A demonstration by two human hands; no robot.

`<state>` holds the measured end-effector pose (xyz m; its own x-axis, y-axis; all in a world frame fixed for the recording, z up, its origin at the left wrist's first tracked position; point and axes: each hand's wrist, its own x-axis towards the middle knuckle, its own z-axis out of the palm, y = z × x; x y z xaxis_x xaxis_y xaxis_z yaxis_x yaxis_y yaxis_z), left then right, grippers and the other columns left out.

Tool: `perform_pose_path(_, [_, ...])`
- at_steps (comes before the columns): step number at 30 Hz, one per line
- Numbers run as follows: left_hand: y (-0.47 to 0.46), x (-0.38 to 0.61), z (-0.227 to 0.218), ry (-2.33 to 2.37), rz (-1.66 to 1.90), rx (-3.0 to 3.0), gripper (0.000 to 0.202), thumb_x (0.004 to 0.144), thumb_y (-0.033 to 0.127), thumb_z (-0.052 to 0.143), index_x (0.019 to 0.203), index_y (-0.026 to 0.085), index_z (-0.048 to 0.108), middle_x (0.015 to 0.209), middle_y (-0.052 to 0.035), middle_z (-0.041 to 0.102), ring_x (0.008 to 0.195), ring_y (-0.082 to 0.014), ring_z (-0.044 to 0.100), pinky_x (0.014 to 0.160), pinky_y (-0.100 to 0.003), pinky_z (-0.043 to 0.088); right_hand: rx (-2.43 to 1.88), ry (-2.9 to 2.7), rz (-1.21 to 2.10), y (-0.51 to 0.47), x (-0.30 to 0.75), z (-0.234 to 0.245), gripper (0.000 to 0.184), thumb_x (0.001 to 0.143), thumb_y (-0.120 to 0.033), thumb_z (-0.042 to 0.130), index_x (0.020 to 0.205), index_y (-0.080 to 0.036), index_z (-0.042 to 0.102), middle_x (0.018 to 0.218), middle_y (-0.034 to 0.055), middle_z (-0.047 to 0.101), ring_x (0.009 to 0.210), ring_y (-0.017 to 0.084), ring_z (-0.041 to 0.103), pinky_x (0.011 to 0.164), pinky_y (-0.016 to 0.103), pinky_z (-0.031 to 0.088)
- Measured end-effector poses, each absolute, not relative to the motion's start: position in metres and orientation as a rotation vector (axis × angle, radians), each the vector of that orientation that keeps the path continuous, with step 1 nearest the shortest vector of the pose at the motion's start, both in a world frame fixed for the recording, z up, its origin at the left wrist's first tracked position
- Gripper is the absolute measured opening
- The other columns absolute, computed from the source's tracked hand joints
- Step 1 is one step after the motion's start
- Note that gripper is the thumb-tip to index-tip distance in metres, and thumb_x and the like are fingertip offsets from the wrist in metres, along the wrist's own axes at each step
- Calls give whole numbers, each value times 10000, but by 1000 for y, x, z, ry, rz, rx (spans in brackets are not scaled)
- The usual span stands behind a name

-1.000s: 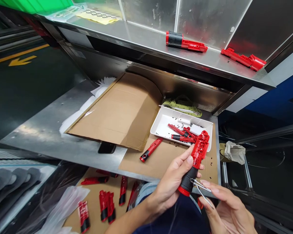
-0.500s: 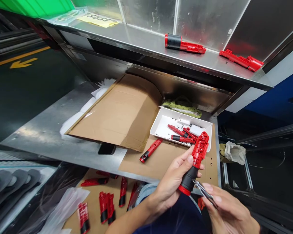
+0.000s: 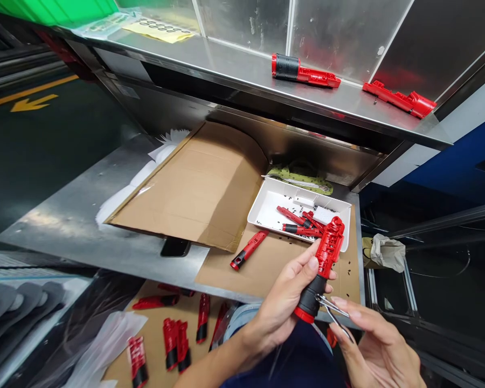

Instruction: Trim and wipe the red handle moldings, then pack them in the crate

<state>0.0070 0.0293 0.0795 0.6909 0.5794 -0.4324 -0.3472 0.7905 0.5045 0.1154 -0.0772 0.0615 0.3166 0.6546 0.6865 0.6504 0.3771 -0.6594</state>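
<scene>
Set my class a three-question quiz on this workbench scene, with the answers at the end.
1. Which hand, left or right, grips the red-and-black plastic handle?
2. True or false: the white tray has no red parts in it.
3. Fill in the missing word: a loose red-and-black part lies on brown ____ beside the tray.

Key:
1. The left hand; the right hand holds the metal nippers.
2. False.
3. Cardboard.
</scene>
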Motion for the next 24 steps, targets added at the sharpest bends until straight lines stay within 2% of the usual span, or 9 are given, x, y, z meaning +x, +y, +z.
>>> perform_pose_path(3, [29,7,78,615,553,417,620,790,436,769,1353,229,610,994,-84,698,716,-92,584,607,-157,492,-1334,-1295,5,-76,109,65,293,722,11,739,953,-163,693,878,57,794,732,200,775,696,261,661])
perform_pose_path(7, [29,9,75,549,550,416,538,816,417,749,1309,228,648,886,-62,693,699,-90,573,611,-157,487,-1347,-1197,2,-83,106,67,263,734,3,745,925,-170,692,869,36,794,715,187,773,677,243,659])
perform_pose_path(11, [29,10,77,516,594,378,445,799,389,771,1201,204,721,1053,-95,700,769,-99,597,676,-171,507,-1350,-1038,98,-94,113,65,298,784,9,702,1010,-179,651,949,56,786,800,214,776,640,269,667])
perform_pose_path(14, [30,10,79,501,584,357,430,805,394,765,1185,199,728,1093,-108,701,753,-94,599,669,-171,507,-1334,-1186,126,-94,119,61,357,756,25,717,1054,-158,648,972,82,784,818,239,776,669,306,675])
perform_pose_path(20, [30,10,78,509,554,383,467,822,401,743,1246,213,691,1058,-102,703,681,-81,579,596,-158,505,-1308,-1262,85,-84,114,55,390,727,39,727,1070,-138,668,975,80,782,814,221,775,731,296,670])
perform_pose_path(24, [29,9,79,542,528,387,558,819,406,747,1330,214,630,905,-79,700,678,-93,584,601,-166,520,-1309,-1248,64,-84,111,55,382,719,37,734,1054,-141,680,958,65,784,808,204,775,743,269,663])
